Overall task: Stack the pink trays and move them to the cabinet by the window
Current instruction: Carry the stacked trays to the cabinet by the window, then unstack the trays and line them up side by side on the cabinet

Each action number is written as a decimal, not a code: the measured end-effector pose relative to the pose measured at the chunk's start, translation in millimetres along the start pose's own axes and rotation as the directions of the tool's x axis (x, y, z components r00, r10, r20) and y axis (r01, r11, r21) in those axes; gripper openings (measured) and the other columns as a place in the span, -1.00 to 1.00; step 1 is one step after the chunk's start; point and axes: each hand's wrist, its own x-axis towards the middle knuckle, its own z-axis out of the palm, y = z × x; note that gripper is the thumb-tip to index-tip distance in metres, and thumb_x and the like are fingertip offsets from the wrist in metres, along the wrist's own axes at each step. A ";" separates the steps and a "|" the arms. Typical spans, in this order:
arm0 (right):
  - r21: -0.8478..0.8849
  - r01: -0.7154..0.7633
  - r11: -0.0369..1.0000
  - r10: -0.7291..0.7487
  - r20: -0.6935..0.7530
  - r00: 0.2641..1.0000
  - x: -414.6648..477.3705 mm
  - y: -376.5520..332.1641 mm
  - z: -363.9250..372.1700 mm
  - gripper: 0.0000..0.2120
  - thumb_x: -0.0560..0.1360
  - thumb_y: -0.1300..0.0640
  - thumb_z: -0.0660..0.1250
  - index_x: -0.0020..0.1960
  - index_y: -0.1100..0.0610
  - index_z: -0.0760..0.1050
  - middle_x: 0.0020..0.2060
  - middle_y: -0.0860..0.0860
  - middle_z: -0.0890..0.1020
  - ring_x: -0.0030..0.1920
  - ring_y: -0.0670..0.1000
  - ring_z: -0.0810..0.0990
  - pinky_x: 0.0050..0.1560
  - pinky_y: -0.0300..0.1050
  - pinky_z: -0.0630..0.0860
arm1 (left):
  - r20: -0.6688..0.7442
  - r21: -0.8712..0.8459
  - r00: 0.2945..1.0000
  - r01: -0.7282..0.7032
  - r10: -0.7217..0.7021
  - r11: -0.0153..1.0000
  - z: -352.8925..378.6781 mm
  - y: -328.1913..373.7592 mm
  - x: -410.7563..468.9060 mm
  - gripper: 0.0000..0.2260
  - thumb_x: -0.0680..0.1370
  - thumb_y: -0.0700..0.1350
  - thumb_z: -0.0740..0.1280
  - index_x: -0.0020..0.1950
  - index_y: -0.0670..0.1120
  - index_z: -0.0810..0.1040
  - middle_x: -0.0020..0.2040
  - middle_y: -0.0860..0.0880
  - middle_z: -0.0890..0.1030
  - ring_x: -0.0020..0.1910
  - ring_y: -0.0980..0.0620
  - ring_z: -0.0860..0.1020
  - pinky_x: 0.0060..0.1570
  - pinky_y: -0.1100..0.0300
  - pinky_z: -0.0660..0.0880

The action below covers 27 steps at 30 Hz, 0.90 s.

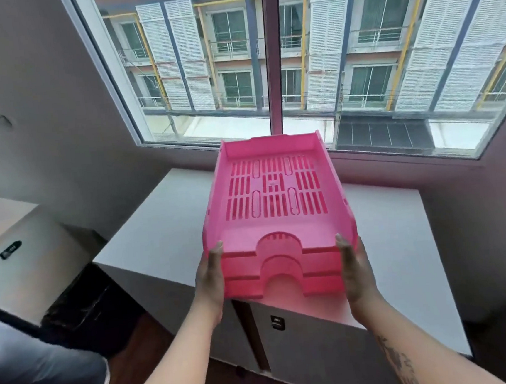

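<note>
Three pink slotted trays (276, 196) are nested in one stack, front notches facing me. My left hand (211, 279) grips the stack's front left corner and my right hand (355, 270) grips its front right corner. The stack is over the white cabinet (163, 230) below the window (268, 62); its front edge is at the cabinet's near edge. I cannot tell whether the stack's bottom touches the cabinet top.
A second pale cabinet (22, 261) with a black handle stands at the left, with a dark gap between the two. A grey cushioned seat (32, 379) fills the lower left corner. Dark wooden floor lies below.
</note>
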 end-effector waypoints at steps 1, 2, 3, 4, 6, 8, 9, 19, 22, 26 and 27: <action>-0.005 -0.016 1.000 0.016 0.001 1.000 0.4 9.2 7.5 -0.41 0.36 -0.51 0.20 0.34 -0.34 0.39 0.28 0.00 0.56 0.30 0.14 0.52 0.27 0.33 0.47 | 0.012 0.028 1.000 0.018 -0.018 0.999 -9.0 -5.1 3.5 -0.56 0.59 0.29 0.11 0.38 0.13 0.42 0.09 0.11 0.63 -0.02 0.23 0.62 -0.22 0.35 0.53; -0.002 -0.018 1.000 0.018 0.014 1.000 1.2 13.6 14.6 -0.37 0.36 -0.50 0.22 0.37 -0.30 0.38 0.29 -0.01 0.56 0.31 0.13 0.52 0.29 0.32 0.46 | 0.018 0.059 0.999 0.029 -0.030 0.998 -18.6 -7.6 8.4 -0.51 0.54 0.34 0.12 0.38 0.13 0.41 0.09 0.11 0.63 -0.03 0.23 0.63 -0.26 0.39 0.55; -0.003 -0.022 1.000 0.022 0.031 0.999 2.9 13.0 17.1 -0.33 0.36 -0.49 0.23 0.40 -0.26 0.37 0.31 0.00 0.55 0.32 0.13 0.53 0.29 0.31 0.47 | 0.012 0.094 1.000 0.027 -0.029 0.995 -27.0 -5.7 11.9 -0.41 0.47 0.41 0.13 0.40 0.14 0.41 0.14 0.07 0.64 0.06 0.17 0.64 -0.18 0.37 0.59; -0.015 -0.020 1.000 0.021 0.043 0.999 8.1 6.0 21.7 -0.28 0.36 -0.50 0.24 0.44 -0.22 0.35 0.36 0.01 0.52 0.34 0.13 0.52 0.28 0.28 0.49 | -0.001 0.119 1.000 0.011 -0.011 0.993 -39.3 -2.4 22.3 -0.27 0.40 0.50 0.12 0.46 0.16 0.37 0.27 0.03 0.61 0.22 0.08 0.60 0.02 0.23 0.61; -0.086 -0.001 0.996 0.003 0.029 1.000 30.9 -16.9 30.9 -0.11 0.29 -0.52 0.19 0.53 -0.15 0.23 0.42 -0.05 0.40 0.39 0.05 0.43 0.24 0.11 0.44 | -0.043 0.182 0.996 -0.066 0.075 0.981 -67.3 14.6 56.9 -0.02 0.25 0.63 0.10 0.56 0.14 0.25 0.50 0.01 0.42 0.45 -0.02 0.41 0.39 -0.03 0.37; -0.195 0.020 0.981 -0.023 -0.013 1.000 58.8 -49.8 40.8 0.03 0.21 -0.51 0.19 0.59 -0.10 0.13 0.44 -0.04 0.34 0.41 0.00 0.35 0.24 0.02 0.34 | -0.095 0.254 0.992 -0.055 0.082 0.966 -86.7 38.7 97.1 0.04 0.23 0.62 0.11 0.56 0.01 0.27 0.51 -0.05 0.39 0.43 -0.06 0.40 0.41 -0.06 0.30; -0.236 0.036 0.971 -0.040 -0.014 0.999 72.9 -64.6 46.0 0.06 0.21 -0.51 0.22 0.60 -0.08 0.11 0.48 0.00 0.34 0.45 0.04 0.35 0.27 0.05 0.35 | -0.081 0.279 0.994 -0.043 0.068 0.959 -91.1 51.3 115.2 0.00 0.27 0.58 0.13 0.54 -0.02 0.29 0.50 -0.07 0.41 0.40 -0.07 0.43 0.39 -0.08 0.32; -0.491 -0.140 0.860 0.121 -0.070 0.990 151.5 -66.6 89.5 -0.76 0.56 0.34 0.14 0.09 0.11 0.50 -0.16 0.05 0.67 -0.32 -0.01 0.63 -0.39 -0.14 0.53 | 0.040 0.681 0.999 -0.012 -0.021 0.732 -44.7 38.6 189.6 -0.76 0.54 -0.19 0.18 -0.01 -0.24 0.61 -0.07 -0.24 0.67 -0.20 -0.13 0.59 -0.22 0.02 0.54; -0.458 -0.045 0.888 0.027 -0.045 0.999 172.9 -92.0 92.8 -0.71 0.54 0.39 0.14 0.11 0.16 0.54 -0.13 0.10 0.69 -0.27 0.05 0.65 -0.29 -0.05 0.62 | -0.024 0.678 0.998 -0.022 0.053 0.735 -47.0 58.4 206.6 -0.77 0.51 -0.20 0.18 -0.05 -0.31 0.56 -0.20 -0.21 0.60 -0.27 -0.04 0.45 -0.29 0.08 0.36; -0.438 0.004 0.899 0.025 0.060 0.998 202.4 -113.0 109.9 -0.64 0.55 0.38 0.19 0.32 0.26 0.47 0.09 0.18 0.67 -0.04 0.18 0.68 0.06 0.19 0.65 | -0.100 0.666 0.991 -0.003 0.094 0.745 -58.9 76.8 212.5 -0.81 0.53 -0.20 0.20 -0.08 -0.23 0.59 -0.07 -0.30 0.66 -0.24 -0.05 0.48 -0.26 0.09 0.38; -0.437 0.019 0.899 0.018 0.080 0.997 206.3 -116.5 116.0 -0.57 0.55 0.38 0.19 0.41 0.26 0.41 0.21 0.22 0.63 0.03 0.20 0.68 0.10 0.21 0.64 | -0.117 0.649 0.989 0.007 0.091 0.761 -62.6 77.8 210.9 -0.78 0.55 -0.21 0.19 -0.01 -0.26 0.61 -0.03 -0.30 0.66 -0.22 -0.05 0.50 -0.25 0.09 0.39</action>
